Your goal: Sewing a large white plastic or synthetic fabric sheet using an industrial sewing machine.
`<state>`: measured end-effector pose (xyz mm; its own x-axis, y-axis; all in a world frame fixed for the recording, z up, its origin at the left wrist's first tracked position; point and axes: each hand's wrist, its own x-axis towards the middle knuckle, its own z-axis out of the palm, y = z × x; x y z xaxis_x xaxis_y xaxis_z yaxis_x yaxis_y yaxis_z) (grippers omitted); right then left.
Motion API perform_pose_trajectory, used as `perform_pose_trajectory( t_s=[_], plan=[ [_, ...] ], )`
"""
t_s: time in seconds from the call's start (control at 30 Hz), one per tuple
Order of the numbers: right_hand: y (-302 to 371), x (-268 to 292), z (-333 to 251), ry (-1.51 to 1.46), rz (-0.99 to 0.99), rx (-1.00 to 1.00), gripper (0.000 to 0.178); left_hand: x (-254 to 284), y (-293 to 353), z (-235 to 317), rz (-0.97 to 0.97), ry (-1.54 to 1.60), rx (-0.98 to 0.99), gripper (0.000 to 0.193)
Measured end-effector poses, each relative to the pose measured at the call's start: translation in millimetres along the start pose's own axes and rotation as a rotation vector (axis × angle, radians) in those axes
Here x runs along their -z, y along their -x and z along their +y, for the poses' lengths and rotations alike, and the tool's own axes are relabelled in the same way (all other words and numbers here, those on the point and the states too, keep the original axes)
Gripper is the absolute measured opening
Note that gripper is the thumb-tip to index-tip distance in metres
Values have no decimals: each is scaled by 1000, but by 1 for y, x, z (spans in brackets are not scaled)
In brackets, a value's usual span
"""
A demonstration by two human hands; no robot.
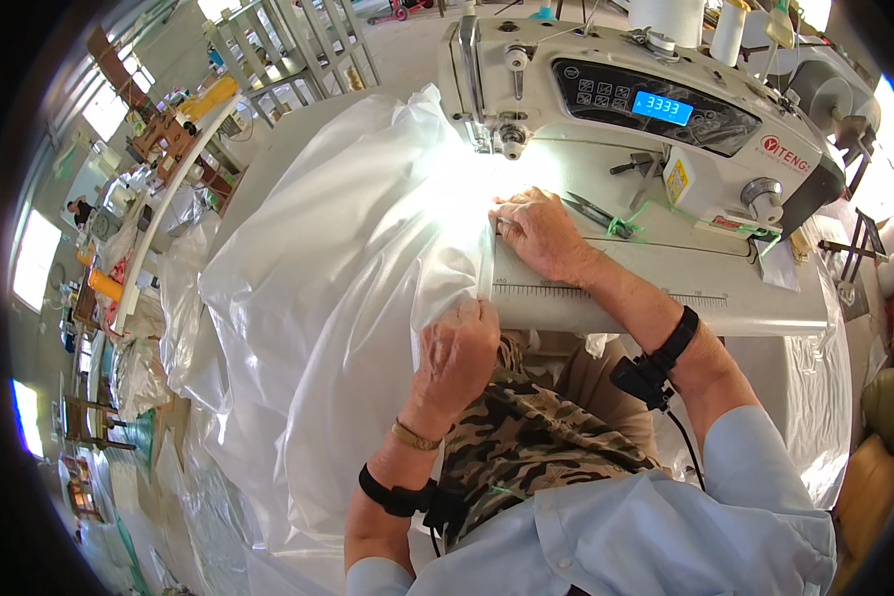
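A large sheet of thin, shiny white fabric spreads over the left of the sewing table and hangs down toward my lap. My left hand is closed on its right edge, near the table's front. Farther up the same edge, my right hand lies with fingers bent and pressed together on the fabric, just in front of the needle area. Ahead of it stands a white sewing machine with a lit blue display. Glare from its lamp hides the needle and presser foot.
Right of my right hand lie thread snips with green thread. A ruler scale runs along the table's front. White thread cones stand behind the machine. A grey metal rack is at the far left, and cluttered benches line the left wall.
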<state>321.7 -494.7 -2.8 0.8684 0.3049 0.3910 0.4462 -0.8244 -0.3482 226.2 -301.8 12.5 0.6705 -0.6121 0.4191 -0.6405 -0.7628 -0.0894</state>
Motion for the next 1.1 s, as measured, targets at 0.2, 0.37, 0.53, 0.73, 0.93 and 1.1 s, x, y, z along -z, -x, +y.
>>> perform_pose_trajectory(
  t_s=[0.2, 0.37, 0.53, 0.73, 0.93, 1.1],
  plan=[
    [1, 8, -5, 36, -104, -26, 28, -21, -25, -19, -21, 157, 49, 4],
    [0, 5, -8, 67, -128, -41, 28, -34, -50, -30, 167, 198, -16, 6],
    [2, -8, 1, 121, 22, 30, 30, -38, -99, -37, -106, 204, 186, 15],
    [0, -1, -10, 36, 44, -182, 26, -60, -117, -55, 60, 462, 366, 17],
    [9, 20, -26, 100, -274, 190, 37, -48, -134, -61, -101, 618, 513, 18],
    [14, -1, -24, -175, 69, 580, 26, -42, -139, -54, -171, 404, 470, 24]
  ],
)
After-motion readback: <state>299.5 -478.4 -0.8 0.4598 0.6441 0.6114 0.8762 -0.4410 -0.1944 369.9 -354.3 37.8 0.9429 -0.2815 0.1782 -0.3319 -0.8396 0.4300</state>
